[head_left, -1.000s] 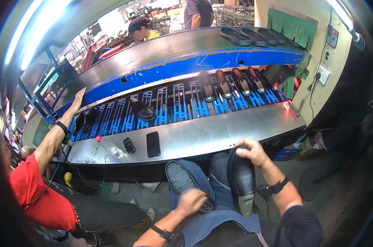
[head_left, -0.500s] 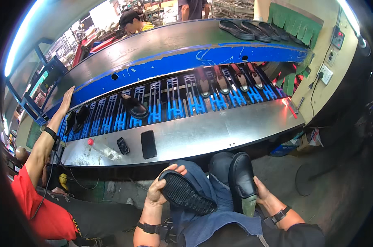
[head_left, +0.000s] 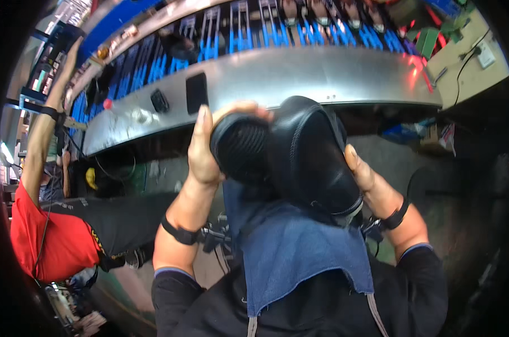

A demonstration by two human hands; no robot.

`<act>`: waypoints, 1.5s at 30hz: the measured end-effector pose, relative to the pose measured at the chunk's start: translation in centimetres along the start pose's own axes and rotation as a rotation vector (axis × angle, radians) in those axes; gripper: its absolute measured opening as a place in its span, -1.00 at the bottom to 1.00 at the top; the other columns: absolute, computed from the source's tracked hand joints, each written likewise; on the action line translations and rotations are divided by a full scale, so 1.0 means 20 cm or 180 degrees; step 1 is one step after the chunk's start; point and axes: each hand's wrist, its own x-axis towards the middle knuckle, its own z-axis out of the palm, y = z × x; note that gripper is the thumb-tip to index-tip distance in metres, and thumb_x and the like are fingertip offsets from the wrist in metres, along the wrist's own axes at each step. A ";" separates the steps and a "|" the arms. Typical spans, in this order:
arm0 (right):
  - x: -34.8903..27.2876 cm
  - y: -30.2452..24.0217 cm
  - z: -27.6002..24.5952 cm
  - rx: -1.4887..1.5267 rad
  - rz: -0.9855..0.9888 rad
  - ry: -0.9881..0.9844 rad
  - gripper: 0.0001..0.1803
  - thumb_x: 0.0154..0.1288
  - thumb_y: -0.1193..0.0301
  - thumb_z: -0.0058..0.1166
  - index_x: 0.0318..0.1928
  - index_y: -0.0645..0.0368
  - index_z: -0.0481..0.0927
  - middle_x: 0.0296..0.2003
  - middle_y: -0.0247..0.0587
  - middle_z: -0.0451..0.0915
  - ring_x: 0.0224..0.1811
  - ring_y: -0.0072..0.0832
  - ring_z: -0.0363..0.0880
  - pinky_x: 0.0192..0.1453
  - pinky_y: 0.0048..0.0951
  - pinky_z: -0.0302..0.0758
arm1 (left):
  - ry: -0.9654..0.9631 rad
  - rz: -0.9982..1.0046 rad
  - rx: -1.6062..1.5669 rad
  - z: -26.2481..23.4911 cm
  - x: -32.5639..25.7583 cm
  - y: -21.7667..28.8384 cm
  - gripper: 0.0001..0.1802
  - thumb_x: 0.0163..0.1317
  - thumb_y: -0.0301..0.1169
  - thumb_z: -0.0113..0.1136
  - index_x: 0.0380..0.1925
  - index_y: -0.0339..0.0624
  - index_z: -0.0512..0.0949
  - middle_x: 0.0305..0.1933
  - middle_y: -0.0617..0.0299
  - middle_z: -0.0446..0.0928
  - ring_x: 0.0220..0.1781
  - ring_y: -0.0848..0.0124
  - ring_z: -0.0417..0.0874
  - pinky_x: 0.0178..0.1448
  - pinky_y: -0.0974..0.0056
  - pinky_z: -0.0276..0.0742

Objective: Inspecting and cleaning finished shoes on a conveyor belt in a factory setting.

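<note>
Above my lap, my left hand point(head_left: 203, 149) grips a black shoe sole point(head_left: 239, 147) with ribs across its face, thumb pointing up along its edge. My right hand point(head_left: 362, 171) is closed on the side of a black leather shoe upper point(head_left: 313, 160), with stitching along it and a pale edge at its lower end. The upper overlaps the sole's right side in this view, so I cannot tell whether the two touch. Most of my right fingers are hidden behind the upper. A blue denim apron point(head_left: 299, 258) covers my lap.
A metal ledge point(head_left: 254, 78) bears a black phone point(head_left: 196, 92), a small dark object point(head_left: 159, 101) and a bottle with a red cap point(head_left: 108, 104). Beyond runs a blue-slatted conveyor point(head_left: 240, 36) carrying shoe parts. A co-worker in a red sleeve point(head_left: 58, 241) reaches forward on the left.
Both hands have risen from my lap and come together, bringing the sole and upper side by side. The view has tilted downward, and the bench sits higher in the picture.
</note>
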 end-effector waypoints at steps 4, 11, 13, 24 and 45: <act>-0.02 0.07 0.08 -0.0981 -0.0113 -0.0603 0.12 0.27 -0.49 -0.25 0.27 0.42 0.45 0.08 0.03 0.62 0.14 -0.25 0.58 0.25 -0.30 0.46 | -0.0338 0.0023 0.0295 0.03 -0.05 -0.08 -0.22 0.48 0.09 -0.44 0.07 -0.46 0.50 0.06 -0.22 0.58 0.19 -0.10 0.58 0.32 -0.12 0.49; 0.01 0.11 0.13 -0.1701 -0.0425 -0.0184 -0.12 0.36 -0.28 -0.20 0.12 0.40 0.51 -0.12 -0.13 0.63 -0.08 -0.46 0.55 0.05 -0.41 0.43 | -0.0567 0.0085 0.1020 0.10 -0.14 -0.04 -0.24 0.50 0.02 -0.48 0.04 -0.49 0.52 0.06 -0.25 0.58 0.18 -0.10 0.59 0.35 -0.12 0.46; 0.01 0.12 0.13 -0.1702 -0.0458 -0.0106 -0.16 0.38 -0.26 -0.20 0.09 0.38 0.53 -0.14 -0.15 0.63 -0.10 -0.46 0.55 0.02 -0.41 0.44 | -0.0476 0.0045 0.1189 0.11 -0.16 -0.02 -0.24 0.50 0.02 -0.48 0.05 -0.48 0.52 0.06 -0.25 0.58 0.18 -0.09 0.59 0.36 -0.11 0.46; 0.01 0.13 0.12 -0.1790 -0.0181 0.0086 -0.32 0.34 -0.11 -0.07 0.07 0.31 0.56 -0.40 -0.40 0.50 -0.36 -0.63 0.40 -0.26 -0.47 0.36 | -0.0423 0.0007 0.1496 0.10 -0.19 -0.02 -0.23 0.48 0.04 -0.43 0.08 -0.49 0.52 0.10 -0.25 0.58 0.21 -0.10 0.58 0.39 -0.07 0.42; -0.06 0.10 0.15 -0.1654 -0.0070 -0.0064 -0.29 0.34 -0.17 -0.03 0.06 0.30 0.56 -0.21 -0.24 0.64 -0.18 -0.56 0.54 -0.06 -0.45 0.46 | -0.0700 -0.0691 0.1329 0.22 -0.28 0.01 -0.12 0.43 0.24 -0.34 0.34 -0.39 0.30 0.38 -0.23 0.36 0.43 -0.04 0.38 0.52 -0.03 0.21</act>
